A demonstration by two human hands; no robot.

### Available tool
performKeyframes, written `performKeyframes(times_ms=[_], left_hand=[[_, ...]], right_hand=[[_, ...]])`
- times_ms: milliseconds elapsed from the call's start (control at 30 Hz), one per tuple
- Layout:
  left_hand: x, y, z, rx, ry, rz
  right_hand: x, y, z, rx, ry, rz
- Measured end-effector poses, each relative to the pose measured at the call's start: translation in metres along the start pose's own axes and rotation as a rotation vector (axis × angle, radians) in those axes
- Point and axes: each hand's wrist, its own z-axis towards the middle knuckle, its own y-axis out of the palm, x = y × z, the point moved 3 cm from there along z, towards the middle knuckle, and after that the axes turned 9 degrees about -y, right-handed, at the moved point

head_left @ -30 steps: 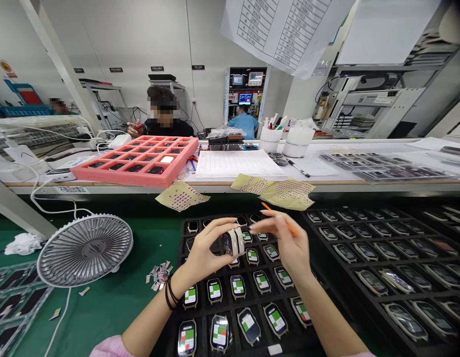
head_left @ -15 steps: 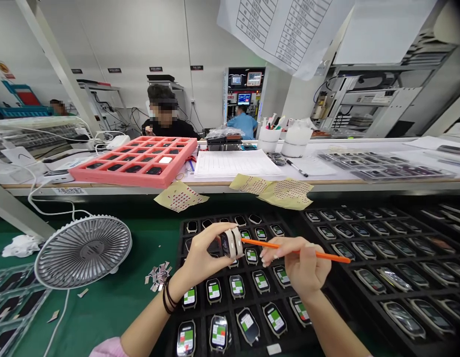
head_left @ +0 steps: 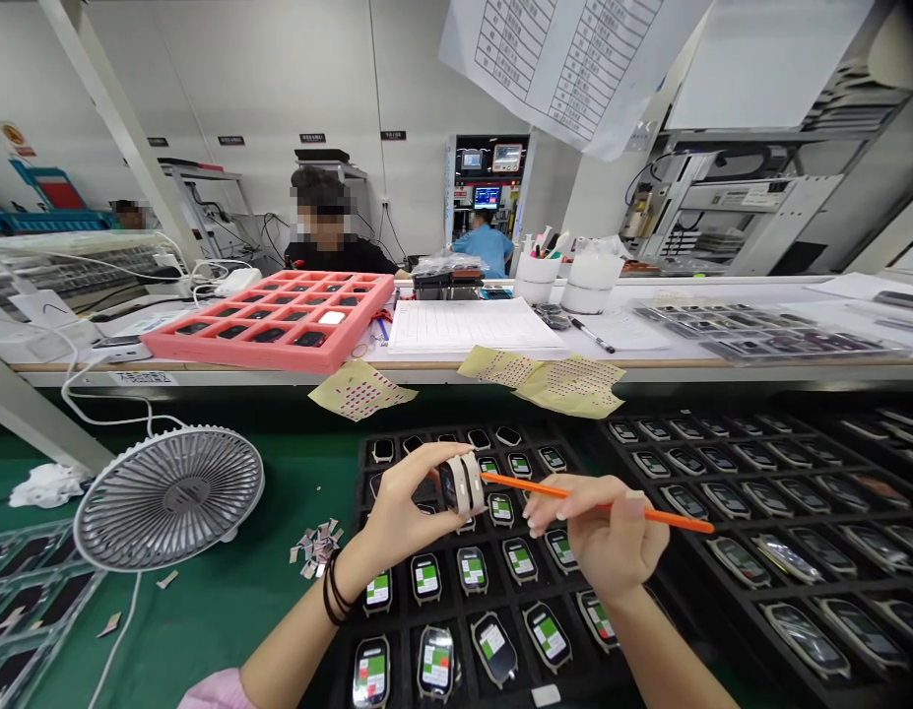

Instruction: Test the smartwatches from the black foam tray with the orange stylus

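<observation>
Between the thumb and fingers of my left hand [head_left: 404,500] are two smartwatch cases [head_left: 464,483], held on edge, side by side, above a black tray [head_left: 456,612]. My right hand [head_left: 608,532] is closed around a thin orange stick [head_left: 596,501]. The stick's left tip is at or very near the side of the cases; I cannot tell whether it touches. Below both hands, rows of watches with lit green-and-white screens, such as this watch [head_left: 549,632], lie in the tray's compartments.
A round grey fan [head_left: 171,497] stands at left, near a pile of small tabs [head_left: 317,547]. Another black watch tray [head_left: 729,581] lies at right. On the shelf are a pink foam tray [head_left: 338,352] and paper sheets [head_left: 471,327]. A person in black [head_left: 338,258] sits across.
My right hand and the orange stick have shifted slightly to the right. My left hand still holds the watch cases in nearly the same place.
</observation>
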Motion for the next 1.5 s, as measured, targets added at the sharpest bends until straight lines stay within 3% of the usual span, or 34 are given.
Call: performKeyframes(times_ms=[867, 1267, 1500], left_hand=[[0.002, -0.001, -0.004, -0.016, -0.012, -0.027], [0.000, 0.001, -0.004, 0.005, -0.028, -0.002], [0.000, 0.001, -0.003, 0.012, -0.065, -0.046]], right_hand=[[-0.002, -0.002, -0.003, 0.024, -0.054, -0.081], [-0.003, -0.003, -0.005, -0.015, -0.086, -0.144], [0.000, -0.008, -0.014, -0.105, -0.105, -0.252]])
